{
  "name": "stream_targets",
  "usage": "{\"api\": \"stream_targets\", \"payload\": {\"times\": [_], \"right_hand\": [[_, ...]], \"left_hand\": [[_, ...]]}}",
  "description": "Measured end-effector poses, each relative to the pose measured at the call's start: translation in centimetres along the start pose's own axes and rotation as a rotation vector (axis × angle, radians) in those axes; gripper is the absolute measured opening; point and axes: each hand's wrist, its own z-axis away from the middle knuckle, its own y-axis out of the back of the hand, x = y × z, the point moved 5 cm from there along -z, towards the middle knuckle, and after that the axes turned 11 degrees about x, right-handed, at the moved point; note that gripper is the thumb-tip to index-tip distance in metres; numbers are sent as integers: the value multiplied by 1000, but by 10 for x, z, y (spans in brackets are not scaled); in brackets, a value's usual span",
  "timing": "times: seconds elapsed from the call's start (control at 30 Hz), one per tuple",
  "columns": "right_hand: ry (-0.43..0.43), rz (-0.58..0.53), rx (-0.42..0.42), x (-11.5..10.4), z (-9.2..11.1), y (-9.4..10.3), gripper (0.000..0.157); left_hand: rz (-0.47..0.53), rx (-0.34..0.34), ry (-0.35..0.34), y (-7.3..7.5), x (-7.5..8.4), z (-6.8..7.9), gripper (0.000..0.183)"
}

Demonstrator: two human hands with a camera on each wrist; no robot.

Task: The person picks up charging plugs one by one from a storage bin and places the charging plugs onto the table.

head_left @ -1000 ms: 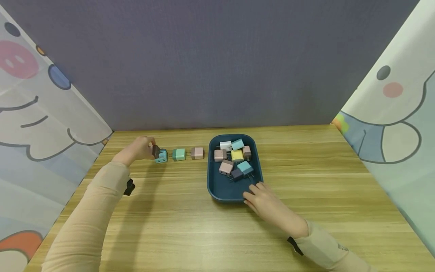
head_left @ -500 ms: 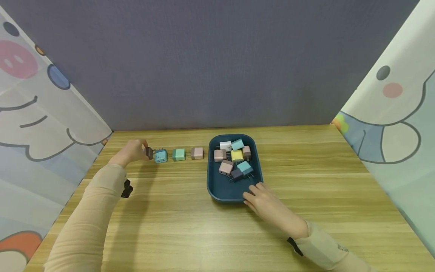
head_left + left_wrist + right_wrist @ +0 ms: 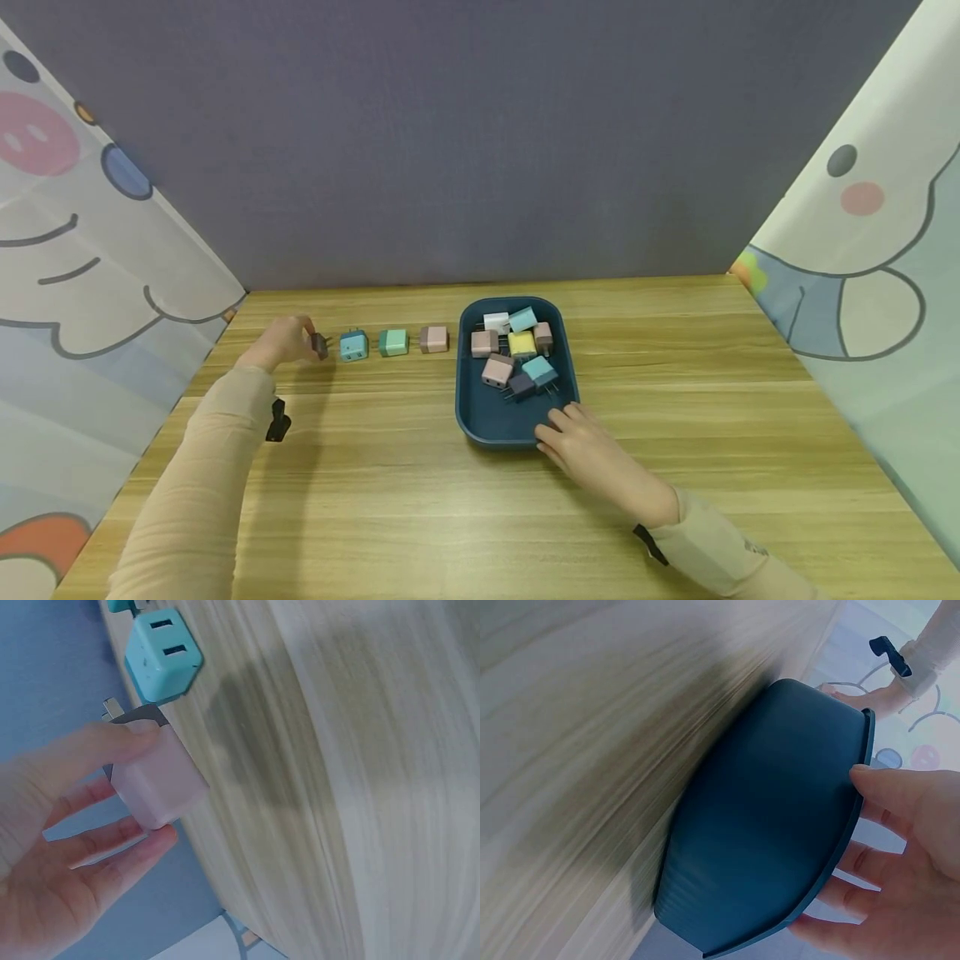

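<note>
My left hand (image 3: 279, 343) pinches a pink charger plug (image 3: 161, 780) with a grey-brown prong end, thumb on one side and fingers on the other. It is at the left end of a row on the table: a blue charger plug (image 3: 354, 345), a green one (image 3: 393, 342) and a pink one (image 3: 433, 339). In the left wrist view the blue plug's two USB slots face up. My right hand (image 3: 588, 454) grips the near right rim of a dark blue bin (image 3: 769, 802), thumb outside and fingers over the edge. Several charger plugs lie in the bin, toward its far end.
The wooden table (image 3: 390, 500) meets a dark grey panel (image 3: 480, 150) at the back. Patterned cloth walls (image 3: 60, 250) stand at both sides. A yellow charger plug (image 3: 522, 344) and a white one (image 3: 496, 323) are among those in the bin.
My left hand has moved left with the pink plug, away from the blue plug, and the plug's prongs now show toward the row. My right hand stays at the bin's rim.
</note>
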Motion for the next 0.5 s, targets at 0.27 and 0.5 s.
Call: {"api": "stream_targets", "payload": {"times": [0.27,0.5], "right_hand": [[14,5,17,0,0,0,9],[24,8,31,-1,-1,2,9]], "left_hand": [[-38,-34,35,-5,-5,0,43],[-57,-41,43,-8,-9,-2,44]]}}
